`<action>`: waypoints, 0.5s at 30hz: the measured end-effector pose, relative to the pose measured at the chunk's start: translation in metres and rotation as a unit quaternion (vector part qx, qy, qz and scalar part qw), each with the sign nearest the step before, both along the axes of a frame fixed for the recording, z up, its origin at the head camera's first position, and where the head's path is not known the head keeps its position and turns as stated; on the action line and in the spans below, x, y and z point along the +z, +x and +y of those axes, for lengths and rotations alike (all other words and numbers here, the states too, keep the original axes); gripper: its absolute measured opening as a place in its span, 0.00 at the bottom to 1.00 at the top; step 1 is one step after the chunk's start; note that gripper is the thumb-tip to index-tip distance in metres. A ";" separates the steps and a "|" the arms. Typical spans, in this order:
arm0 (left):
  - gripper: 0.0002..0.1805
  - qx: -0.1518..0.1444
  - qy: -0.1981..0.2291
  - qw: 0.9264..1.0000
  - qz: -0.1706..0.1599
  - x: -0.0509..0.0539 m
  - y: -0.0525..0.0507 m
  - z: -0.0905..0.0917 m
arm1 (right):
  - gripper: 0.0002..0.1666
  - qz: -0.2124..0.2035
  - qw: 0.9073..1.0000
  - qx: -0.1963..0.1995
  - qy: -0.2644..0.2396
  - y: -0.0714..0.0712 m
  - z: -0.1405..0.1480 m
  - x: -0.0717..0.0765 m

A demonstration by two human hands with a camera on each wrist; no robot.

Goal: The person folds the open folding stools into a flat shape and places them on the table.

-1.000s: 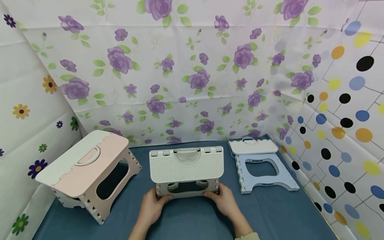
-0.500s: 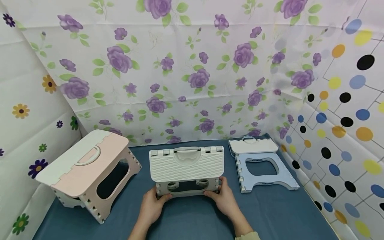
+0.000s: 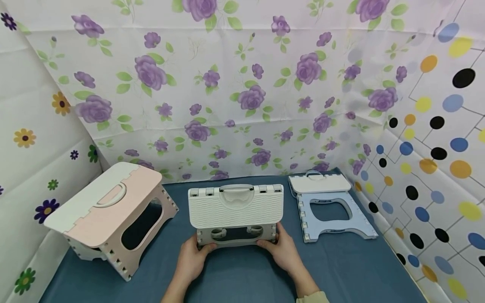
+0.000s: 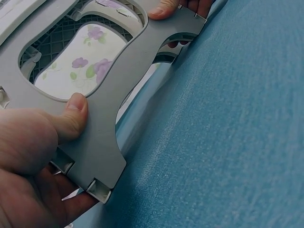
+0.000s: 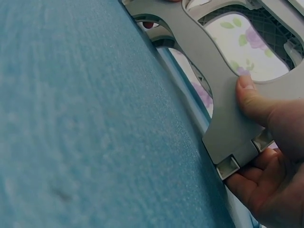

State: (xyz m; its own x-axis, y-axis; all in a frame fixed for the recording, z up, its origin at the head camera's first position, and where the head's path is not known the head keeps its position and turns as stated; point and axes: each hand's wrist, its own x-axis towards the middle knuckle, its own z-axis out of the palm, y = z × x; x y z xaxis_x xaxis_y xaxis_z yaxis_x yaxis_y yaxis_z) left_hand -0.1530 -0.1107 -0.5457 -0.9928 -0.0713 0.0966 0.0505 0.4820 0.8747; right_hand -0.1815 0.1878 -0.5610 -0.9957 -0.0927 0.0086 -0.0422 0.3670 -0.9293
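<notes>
A white folding step stool [image 3: 235,212] with a textured top and a carry handle stands in the middle of the head view, its top panel tilted toward me. My left hand [image 3: 191,259] grips the left end of its front leg panel. The right hand [image 3: 282,252] holds the same panel at the right end. In the left wrist view the thumb [image 4: 76,114] presses on the grey leg panel [image 4: 107,137], with fingers curled behind its edge. The right wrist view has the same grip mirrored, thumb [image 5: 247,92] in front. Most fingertips are hidden behind the panel.
To the left stands an unfolded pink and white step stool [image 3: 113,202]. At the back right lies a blue and white folding stool [image 3: 329,206], which looks folded flat. A blue cloth [image 3: 242,277] covers the table. Patterned sheets [image 3: 242,84] enclose the back and sides.
The white stool stays almost in place between both hands. Its handle now shows slightly above the top edge. The right hand's fingers have shifted up a little along the stool's side.
</notes>
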 end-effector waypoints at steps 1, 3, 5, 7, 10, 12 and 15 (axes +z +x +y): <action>0.21 -0.001 0.000 1.000 0.002 0.000 0.000 0.000 | 0.51 -0.001 1.000 0.000 -0.001 0.000 0.000 0.000; 0.21 0.001 0.003 1.000 0.001 0.000 0.000 0.000 | 0.51 -0.002 1.000 -0.001 -0.005 -0.001 0.000 0.000; 0.21 -0.001 0.005 1.000 0.003 0.000 0.000 -0.001 | 0.51 -0.002 1.000 0.000 -0.009 -0.001 0.000 -0.001; 0.21 0.001 0.008 1.000 -0.002 0.000 -0.001 -0.001 | 0.52 -0.002 1.000 0.000 -0.010 -0.001 0.000 -0.001; 0.25 -0.001 0.013 1.000 -0.010 -0.001 -0.002 -0.002 | 0.54 -0.002 1.000 -0.003 -0.012 -0.001 0.000 0.000; 0.27 -0.003 0.021 1.000 -0.018 -0.001 -0.002 -0.003 | 0.56 0.001 1.000 -0.003 -0.015 -0.001 0.000 0.000; 0.30 -0.011 0.028 0.999 -0.017 -0.001 -0.002 -0.003 | 0.58 0.010 1.000 -0.003 -0.020 -0.001 0.000 0.000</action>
